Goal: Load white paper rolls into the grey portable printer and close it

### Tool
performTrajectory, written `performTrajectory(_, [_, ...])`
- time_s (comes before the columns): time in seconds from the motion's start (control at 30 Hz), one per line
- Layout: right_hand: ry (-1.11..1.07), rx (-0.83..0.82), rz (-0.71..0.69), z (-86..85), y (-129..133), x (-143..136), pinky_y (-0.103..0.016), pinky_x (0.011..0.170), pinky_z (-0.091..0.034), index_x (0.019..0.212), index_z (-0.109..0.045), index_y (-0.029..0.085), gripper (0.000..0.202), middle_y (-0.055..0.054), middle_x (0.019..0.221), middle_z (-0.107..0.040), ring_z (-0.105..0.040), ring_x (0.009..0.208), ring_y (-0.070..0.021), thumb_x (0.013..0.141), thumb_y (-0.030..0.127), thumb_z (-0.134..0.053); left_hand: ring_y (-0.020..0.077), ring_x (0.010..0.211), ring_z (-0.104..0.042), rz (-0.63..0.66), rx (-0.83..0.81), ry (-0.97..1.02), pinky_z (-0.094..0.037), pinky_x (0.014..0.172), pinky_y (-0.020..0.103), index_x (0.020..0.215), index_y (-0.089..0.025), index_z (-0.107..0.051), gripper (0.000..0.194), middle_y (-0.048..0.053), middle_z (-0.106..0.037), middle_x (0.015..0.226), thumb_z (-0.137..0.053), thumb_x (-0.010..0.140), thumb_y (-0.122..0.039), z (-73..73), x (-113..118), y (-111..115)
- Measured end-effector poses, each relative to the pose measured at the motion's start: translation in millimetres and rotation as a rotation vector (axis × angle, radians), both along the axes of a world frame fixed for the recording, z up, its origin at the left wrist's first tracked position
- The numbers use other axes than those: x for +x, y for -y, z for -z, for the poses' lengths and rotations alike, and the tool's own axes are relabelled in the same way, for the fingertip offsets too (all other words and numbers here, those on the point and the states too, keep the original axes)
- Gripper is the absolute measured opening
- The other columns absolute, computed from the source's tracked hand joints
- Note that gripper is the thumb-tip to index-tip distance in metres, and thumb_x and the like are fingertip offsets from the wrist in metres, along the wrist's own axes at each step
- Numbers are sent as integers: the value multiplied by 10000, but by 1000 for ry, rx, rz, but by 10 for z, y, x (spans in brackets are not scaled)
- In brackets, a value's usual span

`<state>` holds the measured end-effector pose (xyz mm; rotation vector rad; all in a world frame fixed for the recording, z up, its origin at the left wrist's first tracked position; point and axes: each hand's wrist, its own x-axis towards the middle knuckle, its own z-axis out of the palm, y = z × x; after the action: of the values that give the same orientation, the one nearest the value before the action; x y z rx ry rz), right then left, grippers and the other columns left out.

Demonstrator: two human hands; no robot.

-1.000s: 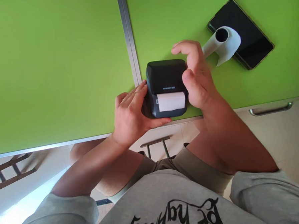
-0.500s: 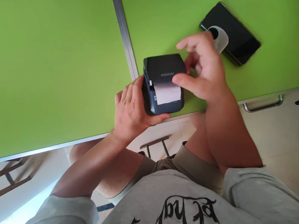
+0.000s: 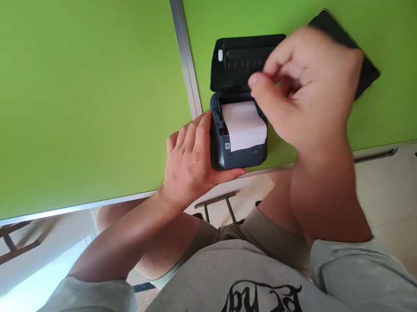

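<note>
A small dark label printer (image 3: 243,161) lies on the green table with its lid (image 3: 234,59) swung up and back. A strip of white paper (image 3: 247,125) curls out of the compartment and over the front edge. My left hand (image 3: 190,162) braces the printer, fingers along its left side and thumb under the front edge. In front of the lid's right part hovers my right hand (image 3: 306,86), slightly blurred, fingers curled and thumb a little apart from the index finger. I see nothing held in it. It hides the lid's right edge.
A black phone (image 3: 368,73) lies beyond my right hand, partly covered by it. A metal strip (image 3: 186,52) runs across the green table (image 3: 86,84) left of the printer. Below the table's front edge are a drawer handle (image 3: 376,155) and my legs.
The printer's lid has gone from closed to raised, baring the paper compartment. My right hand has moved up and to the right, its thumb and index finger coming closer together. My left hand stays on the printer.
</note>
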<state>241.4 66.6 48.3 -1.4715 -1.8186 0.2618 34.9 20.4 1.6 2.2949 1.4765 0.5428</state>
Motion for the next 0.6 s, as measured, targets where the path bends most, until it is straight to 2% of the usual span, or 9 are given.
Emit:
performTrajectory(0.1, [215,-148,-26,-30,21,-14,-325,640,-376,884,-666,240,63,8,765,-712,-538,599,-145,888,285,-622,414,1318,-607,4,-3,1,-457,1058,496,1525,-144,-473,1127,226,-628,1464,-526,768,-977,4,-1,2])
performTrajectory(0.23, [473,-227,-74,-31,36,21,-283,533,-206,916,-727,272,117,-12,611,-601,-326,508,-126,830,285,-651,409,1299,-619,8,4,-3,-464,1040,495,1523,-127,-473,1125,233,-636,1448,-502,784,-976,7,-1,2])
performTrajectory(0.37, [516,-254,-218,-42,-13,66,-287,506,-153,1079,-738,320,292,-13,675,-638,-247,491,-108,801,265,-669,416,1306,-608,6,-20,-1,-463,1043,509,1530,-151,-465,1126,225,-630,1456,-532,764,-975,7,1,-3])
performTrajectory(0.5, [562,-383,-229,-81,-86,52,-278,525,-168,1102,-731,339,328,-9,722,-643,-278,511,-103,785,263,-698,418,1299,-610,12,-17,0,-458,1051,517,1527,-147,-469,1128,227,-633,1451,-526,765,-978,6,-3,-9])
performTrajectory(0.6, [473,-403,-244,-138,-105,58,-283,558,-262,1106,-720,320,367,0,797,-701,-451,576,-131,758,211,-685,409,1291,-618,19,10,-2,-461,1041,506,1518,-124,-478,1119,236,-637,1443,-488,792,-976,9,-4,-8])
